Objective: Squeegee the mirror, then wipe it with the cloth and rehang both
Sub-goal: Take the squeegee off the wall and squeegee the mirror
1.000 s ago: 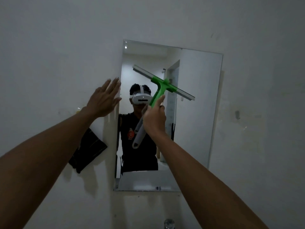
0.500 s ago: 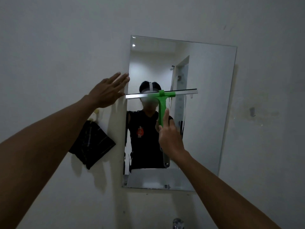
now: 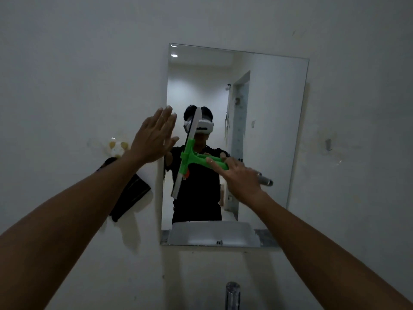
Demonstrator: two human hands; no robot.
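Squeegee blade upright near mirror left edge

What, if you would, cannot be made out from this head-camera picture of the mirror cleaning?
- Cloth: upper part and its hook hidden by the left forearm.
- Squeegee: middle of the handle covered by the right hand.
- Tap: cut off by the bottom edge.
- Mirror: streaks indiscernible in dim light.

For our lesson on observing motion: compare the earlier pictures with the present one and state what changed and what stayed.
The squeegee turned: its blade, level half a second ago, now stands nearly upright, handle pointing right. The right hand kept hold. The left hand stays flat at the mirror edge; the cloth still hangs.
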